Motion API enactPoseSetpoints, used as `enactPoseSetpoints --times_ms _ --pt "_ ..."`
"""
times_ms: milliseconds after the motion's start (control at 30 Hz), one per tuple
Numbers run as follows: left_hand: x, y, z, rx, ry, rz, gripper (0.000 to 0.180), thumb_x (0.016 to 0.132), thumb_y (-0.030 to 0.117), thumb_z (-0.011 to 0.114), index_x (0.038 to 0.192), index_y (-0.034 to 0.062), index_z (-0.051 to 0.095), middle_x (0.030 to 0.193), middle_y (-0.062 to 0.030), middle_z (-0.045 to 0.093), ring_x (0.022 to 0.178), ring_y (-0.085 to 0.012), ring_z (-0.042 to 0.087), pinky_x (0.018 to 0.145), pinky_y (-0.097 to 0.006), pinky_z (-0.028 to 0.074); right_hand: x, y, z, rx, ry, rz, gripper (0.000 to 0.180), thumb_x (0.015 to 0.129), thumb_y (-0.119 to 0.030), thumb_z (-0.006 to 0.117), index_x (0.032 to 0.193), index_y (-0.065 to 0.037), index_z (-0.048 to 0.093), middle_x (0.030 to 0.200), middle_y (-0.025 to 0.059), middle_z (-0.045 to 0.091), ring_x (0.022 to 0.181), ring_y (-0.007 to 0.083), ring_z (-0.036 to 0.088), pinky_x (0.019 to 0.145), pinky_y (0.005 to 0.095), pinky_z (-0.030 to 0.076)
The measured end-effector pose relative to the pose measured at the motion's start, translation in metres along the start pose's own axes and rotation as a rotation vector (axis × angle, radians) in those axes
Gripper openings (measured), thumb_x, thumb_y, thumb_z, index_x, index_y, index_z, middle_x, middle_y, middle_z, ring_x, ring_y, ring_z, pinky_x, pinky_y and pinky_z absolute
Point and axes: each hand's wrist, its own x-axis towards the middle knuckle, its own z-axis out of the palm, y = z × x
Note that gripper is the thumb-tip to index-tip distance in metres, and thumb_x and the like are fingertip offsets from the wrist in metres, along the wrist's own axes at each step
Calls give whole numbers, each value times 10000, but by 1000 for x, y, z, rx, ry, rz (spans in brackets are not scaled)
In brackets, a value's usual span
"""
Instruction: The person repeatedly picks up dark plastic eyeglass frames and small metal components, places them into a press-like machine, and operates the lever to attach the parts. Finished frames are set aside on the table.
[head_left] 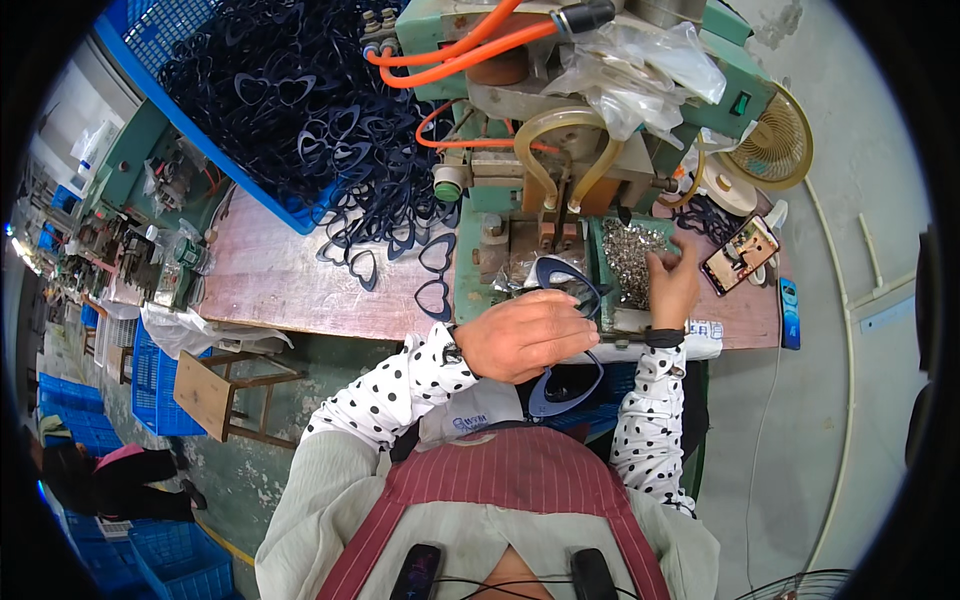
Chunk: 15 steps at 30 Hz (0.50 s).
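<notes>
My left hand (527, 335) is closed around the middle of a dark blue heart-shaped eyeglass frame (546, 407), in front of the press (575, 180). One heart-shaped rim sticks up past my fingers near the press's lower tooling; the other hangs below, over my lap. At the right edge of a green tray, my right hand (673, 290) is over small shiny metal pieces (628, 262), thumb and forefinger apart. No piece can be made out between them. Several loose frames (433, 298) lie on the bench left of the press.
A blue basket (215, 150) heaped with dark frames (300, 100) stands at the upper left. Orange hoses (460, 70) loop across the press. Right of the tray are a phone (740, 255) and a fan (775, 140). A wooden stool (205, 395) and another person (125, 480) are at the left.
</notes>
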Motion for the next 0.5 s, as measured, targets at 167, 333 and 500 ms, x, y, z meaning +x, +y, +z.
enactPoseSetpoints --times_ms 167,333,500 --pt "-3 3 0 2 6 -7 457 754 -41 595 1211 -47 578 1150 -179 626 1016 -301 620 960 -486 482 -15 14 -26 -218 -253 0 298 800 -208 716 1046 -54 646 796 128 672 760 350 642 662 441 486" --pt "-2 4 1 28 10 -15 438 760 -36 592 1198 -45 584 1147 -173 630 1002 -298 622 968 -493 476 -28 28 -12 -465 -180 -142 194 817 -204 702 939 -60 661 864 152 649 852 366 631 701 454 492" --pt "-3 13 -2 243 -8 -59 422 789 96 648 1202 23 602 1170 -137 632 1004 -286 624 929 -453 473 -19 39 -7 -141 -58 -109 159 830 -204 688 890 -58 705 853 155 677 826 348 628 732 426 490"
